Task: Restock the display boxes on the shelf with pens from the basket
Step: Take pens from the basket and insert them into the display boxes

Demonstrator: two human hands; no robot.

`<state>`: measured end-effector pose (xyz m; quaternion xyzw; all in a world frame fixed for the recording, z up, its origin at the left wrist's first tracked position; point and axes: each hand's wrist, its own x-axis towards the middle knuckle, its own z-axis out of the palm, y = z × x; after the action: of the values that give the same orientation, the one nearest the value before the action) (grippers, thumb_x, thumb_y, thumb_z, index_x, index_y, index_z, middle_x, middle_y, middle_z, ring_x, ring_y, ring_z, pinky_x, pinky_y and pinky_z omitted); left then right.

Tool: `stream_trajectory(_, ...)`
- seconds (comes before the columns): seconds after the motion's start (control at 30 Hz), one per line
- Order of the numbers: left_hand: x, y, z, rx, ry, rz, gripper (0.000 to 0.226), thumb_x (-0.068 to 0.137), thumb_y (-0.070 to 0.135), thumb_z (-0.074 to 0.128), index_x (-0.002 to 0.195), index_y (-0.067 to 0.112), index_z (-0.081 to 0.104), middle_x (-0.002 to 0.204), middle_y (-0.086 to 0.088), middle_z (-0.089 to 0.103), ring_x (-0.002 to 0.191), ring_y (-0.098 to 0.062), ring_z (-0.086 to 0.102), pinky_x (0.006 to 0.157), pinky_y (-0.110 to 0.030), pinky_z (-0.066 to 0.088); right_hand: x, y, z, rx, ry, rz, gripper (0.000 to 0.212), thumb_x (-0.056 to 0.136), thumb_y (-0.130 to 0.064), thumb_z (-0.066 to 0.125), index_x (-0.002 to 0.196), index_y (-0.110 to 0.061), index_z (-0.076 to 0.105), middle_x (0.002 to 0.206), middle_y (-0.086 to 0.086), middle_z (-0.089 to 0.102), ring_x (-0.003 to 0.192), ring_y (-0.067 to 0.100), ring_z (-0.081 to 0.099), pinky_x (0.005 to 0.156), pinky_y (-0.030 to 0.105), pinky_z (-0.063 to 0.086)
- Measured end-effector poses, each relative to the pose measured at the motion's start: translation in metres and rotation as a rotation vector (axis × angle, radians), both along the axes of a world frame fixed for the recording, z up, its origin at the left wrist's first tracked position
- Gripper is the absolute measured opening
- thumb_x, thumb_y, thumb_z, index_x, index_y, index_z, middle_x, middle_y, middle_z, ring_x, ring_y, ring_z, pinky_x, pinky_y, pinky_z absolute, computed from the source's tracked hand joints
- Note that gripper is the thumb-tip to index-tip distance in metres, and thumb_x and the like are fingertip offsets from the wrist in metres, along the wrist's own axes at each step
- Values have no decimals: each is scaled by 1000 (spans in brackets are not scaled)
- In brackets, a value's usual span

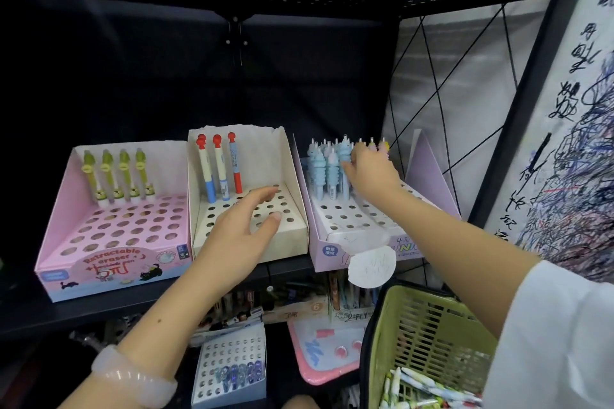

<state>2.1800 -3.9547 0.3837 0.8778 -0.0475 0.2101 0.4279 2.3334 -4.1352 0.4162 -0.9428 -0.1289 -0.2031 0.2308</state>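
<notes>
Right hand (368, 173) is up at the lilac box (365, 236) on the shelf (99, 312), fingers curled in among the blue pens (332, 173) in the back rows. It looks to be seating or straightening one in its hole, though I can't tell for sure whether it's pinching a pen or only touching it. Left hand (239, 229) hovers over the cream box (292, 236) in the middle, fingers loosely spread above the empty holes, holding nothing. Three red-capped pens (217, 173) stand at the back of that one. Over on the left, the pink box (56, 232) has four green pens (116, 176) in its back row and plenty of open holes. The basket (428, 335) hangs at the right arm, low right, with more pens (428, 392) lying loose in the bottom. So we're mid-restock, I'd say, on the lilac box. Next it calls for a reach down into the basket, a pen picked to match a box, then lining its tip over a free hole and pushing it upright.
</notes>
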Motion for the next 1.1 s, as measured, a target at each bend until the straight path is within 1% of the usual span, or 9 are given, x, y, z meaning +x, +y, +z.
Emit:
stream_trajectory(0.1,-5,1,-1,-15,-2,-15,34,93,33,47,125,44,43,109,46,36,100,23,36,92,-15,26,-3,0,-9,-10,14,3,36,98,-25,43,125,-2,43,94,14,57,140,32,22,100,43,37)
stream_trajectory(0.2,-9,3,-2,-35,-8,-14,34,93,33,47,126,42,44,114,39,41,112,11,37,96,-18,26,-8,-3,-20,-83,14,-10,36,98,-25,44,128,-6,40,111,18,59,114,36,49,75,39,43)
stream_trajectory(0.4,-15,-9,-5,-58,-22,-65,29,92,29,47,115,46,45,115,35,47,116,5,42,95,-15,28,-22,-18,-22,-17,22,90,28,95,-23,49,118,-5,49,95,11,62,89,31,58,66,32,42)
stream_trajectory(0.5,-19,-31,-5,-100,-13,-131,28,93,23,48,111,44,49,118,25,53,116,1,47,97,-17,32,-39,-30,-9,108,45,162,19,94,-20,49,109,-8,54,71,-3,51,73,23,52,61,28,36)
stream_trajectory(0.63,-32,-76,-19,-191,2,-320,27,93,16,51,101,42,55,108,20,62,101,7,57,87,-8,41,-85,-54,-4,221,100,362,10,94,-15,50,99,-13,59,67,-2,63,61,16,57,63,28,49)
stream_trajectory(0.83,-40,-129,-85,19,160,-504,22,95,16,48,109,27,61,106,17,61,99,4,55,87,-9,40,-139,-122,-63,257,320,492,11,95,-15,49,91,-18,59,65,-4,62,54,4,55,56,18,48)
stream_trajectory(0.93,-35,-141,-120,154,259,-498,24,97,20,45,115,26,59,102,23,53,88,9,51,76,1,33,-142,-154,-129,109,470,378,12,95,-18,50,96,-16,61,71,-6,64,57,0,58,57,12,43)
stream_trajectory(1.0,-33,-147,-137,192,318,-497,25,98,21,43,116,25,59,110,19,55,99,7,51,78,-1,32,-139,-177,-177,-103,616,319,18,95,-14,49,107,-10,62,87,-1,68,71,5,61,60,9,40)
stream_trajectory(1.1,-30,-154,-152,263,348,-505,27,98,21,41,119,23,59,120,13,57,112,0,47,85,-11,31,-139,-209,-237,-491,929,365,31,92,-8,48,123,-10,53,117,10,62,102,23,58,80,26,44)
